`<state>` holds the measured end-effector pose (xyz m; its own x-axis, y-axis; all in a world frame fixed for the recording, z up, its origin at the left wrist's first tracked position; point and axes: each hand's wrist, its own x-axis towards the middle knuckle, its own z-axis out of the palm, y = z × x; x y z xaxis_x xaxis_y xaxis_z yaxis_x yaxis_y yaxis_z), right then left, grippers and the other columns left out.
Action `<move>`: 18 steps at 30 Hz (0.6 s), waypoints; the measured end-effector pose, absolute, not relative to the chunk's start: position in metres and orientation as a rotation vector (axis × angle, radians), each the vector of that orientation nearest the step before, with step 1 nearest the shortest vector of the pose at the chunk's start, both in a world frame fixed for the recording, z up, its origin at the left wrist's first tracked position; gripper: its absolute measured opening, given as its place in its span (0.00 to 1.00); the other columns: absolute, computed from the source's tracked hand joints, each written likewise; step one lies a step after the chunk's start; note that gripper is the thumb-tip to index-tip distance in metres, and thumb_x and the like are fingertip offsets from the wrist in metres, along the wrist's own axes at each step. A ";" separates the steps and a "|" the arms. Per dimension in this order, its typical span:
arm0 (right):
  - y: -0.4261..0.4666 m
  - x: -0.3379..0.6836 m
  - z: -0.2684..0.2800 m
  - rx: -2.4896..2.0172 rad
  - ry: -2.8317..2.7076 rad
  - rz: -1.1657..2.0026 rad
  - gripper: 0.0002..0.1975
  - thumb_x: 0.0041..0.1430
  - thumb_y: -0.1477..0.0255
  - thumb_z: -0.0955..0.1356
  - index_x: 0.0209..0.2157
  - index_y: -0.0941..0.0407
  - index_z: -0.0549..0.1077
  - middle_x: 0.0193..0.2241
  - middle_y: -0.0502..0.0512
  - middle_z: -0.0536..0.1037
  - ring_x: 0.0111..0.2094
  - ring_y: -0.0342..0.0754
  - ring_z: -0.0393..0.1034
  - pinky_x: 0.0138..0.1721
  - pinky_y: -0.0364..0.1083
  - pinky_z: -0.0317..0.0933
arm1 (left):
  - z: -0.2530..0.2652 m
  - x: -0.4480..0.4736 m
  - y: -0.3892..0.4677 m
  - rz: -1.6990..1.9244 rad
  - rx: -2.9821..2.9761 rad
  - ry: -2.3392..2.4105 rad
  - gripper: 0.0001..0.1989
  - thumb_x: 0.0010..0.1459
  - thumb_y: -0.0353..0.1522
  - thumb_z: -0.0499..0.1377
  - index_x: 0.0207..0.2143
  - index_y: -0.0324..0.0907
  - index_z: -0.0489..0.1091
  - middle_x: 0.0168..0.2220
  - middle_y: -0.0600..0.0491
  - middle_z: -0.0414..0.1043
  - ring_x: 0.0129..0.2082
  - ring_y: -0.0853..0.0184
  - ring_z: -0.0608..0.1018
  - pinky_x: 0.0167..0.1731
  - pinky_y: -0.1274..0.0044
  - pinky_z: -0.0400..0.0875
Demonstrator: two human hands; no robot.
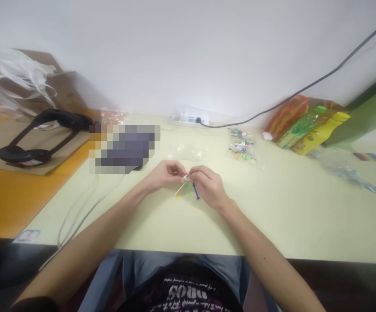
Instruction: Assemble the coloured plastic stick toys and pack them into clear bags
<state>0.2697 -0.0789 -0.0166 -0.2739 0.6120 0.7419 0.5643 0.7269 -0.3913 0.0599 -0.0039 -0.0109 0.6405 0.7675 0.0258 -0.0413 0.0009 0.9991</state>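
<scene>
Two hands meeting at a small white piece above a pale tabletop.
The left hand [168, 174] and right hand [208, 184] pinch the small white piece [186, 177] between narrowed fingertips, in front of the torso. A blue piece [196, 191] lies just beside the right hand; a yellow piece [176, 196] lies nearer the left, both on the pale tabletop [175, 229].

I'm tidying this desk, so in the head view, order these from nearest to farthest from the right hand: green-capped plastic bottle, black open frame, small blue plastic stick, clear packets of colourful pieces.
From the right hand:
1. Small blue plastic stick: close by, on its left.
2. Clear packets of colourful pieces: beyond it, slightly right.
3. Green-capped plastic bottle: farther right.
4. Black open frame: far left.
</scene>
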 end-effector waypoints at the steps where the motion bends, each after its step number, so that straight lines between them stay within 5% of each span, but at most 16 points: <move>1: -0.079 0.270 -0.017 -0.905 -1.947 0.071 0.12 0.73 0.76 0.63 0.35 0.53 0.75 0.39 0.57 0.80 0.38 0.46 0.76 0.39 0.45 0.69 | -0.010 0.060 -0.005 0.709 1.443 0.654 0.17 0.43 0.36 0.79 0.32 0.38 0.78 0.32 0.50 0.80 0.34 0.66 0.81 0.39 0.74 0.73; 13: -0.077 0.271 -0.003 -1.000 -1.797 -0.053 0.05 0.71 0.69 0.68 0.38 0.54 0.74 0.40 0.59 0.79 0.43 0.52 0.73 0.45 0.51 0.66 | -0.005 0.052 -0.007 1.107 1.467 0.750 0.18 0.47 0.38 0.77 0.36 0.40 0.78 0.37 0.50 0.79 0.37 0.66 0.80 0.43 0.74 0.75; 18: -0.081 0.266 -0.005 -1.185 -2.124 -0.037 0.08 0.72 0.67 0.67 0.47 0.54 0.75 0.45 0.60 0.80 0.49 0.56 0.69 0.51 0.56 0.59 | -0.010 0.017 -0.009 0.868 1.889 0.950 0.16 0.58 0.42 0.70 0.44 0.42 0.78 0.41 0.49 0.78 0.37 0.66 0.79 0.41 0.74 0.75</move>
<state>0.2661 -0.0806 -0.0054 -0.3418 0.7384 0.5813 0.7581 0.5822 -0.2938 0.0167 -0.0086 -0.0103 0.4757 0.8552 0.2056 0.2818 -0.3696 0.8854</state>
